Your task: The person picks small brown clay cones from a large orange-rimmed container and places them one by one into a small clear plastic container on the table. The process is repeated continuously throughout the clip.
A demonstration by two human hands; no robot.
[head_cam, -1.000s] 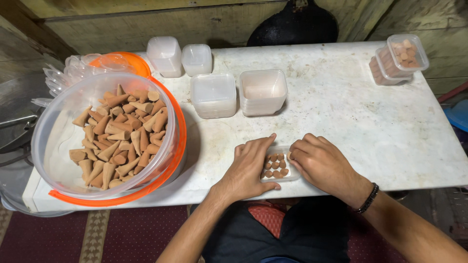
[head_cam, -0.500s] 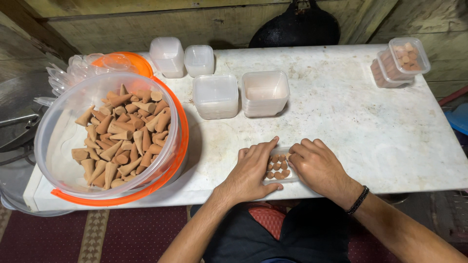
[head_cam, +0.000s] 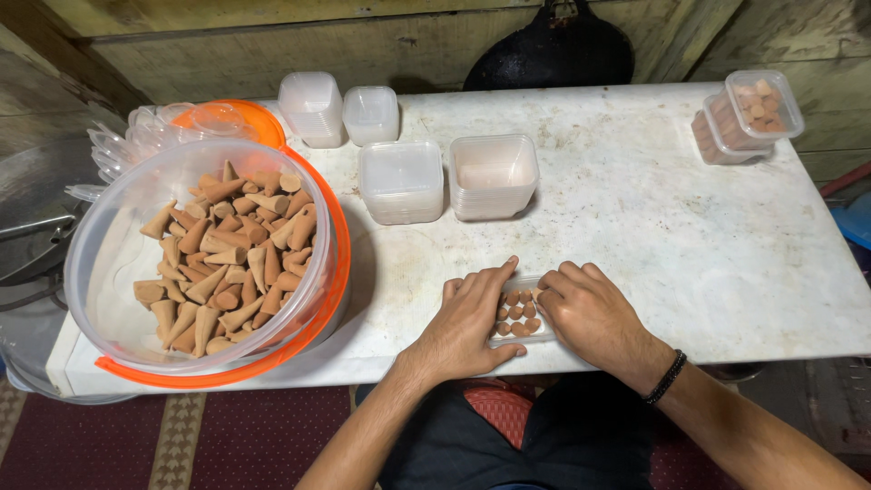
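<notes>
Both hands rest at the near edge of the tabletop, flanking a small clear tray packed with brown cones standing point-up. The left hand lies flat and spread against the tray's left side, fingers extended, index finger reaching along its far corner; it grips nothing. The right hand is curled against the tray's right side, fingertips bent onto the tray's edge and the outermost cones; whether it pinches a cone cannot be told. A dark beaded bracelet sits on the right wrist.

Well to the left of the left hand stands a large clear tub with an orange rim, holding a loose heap of brown cones. Beyond that tub, clear lids are stacked at the table's far left.

Beyond the hands, two empty square containers stand side by side, near each other. Farther back, two stacks of smaller frosted containers stand just beside one another.

Far beyond the right hand, at the tabletop's right corner, filled lidded containers of cones are stacked. A dark round pan leans against the wooden wall behind
</notes>
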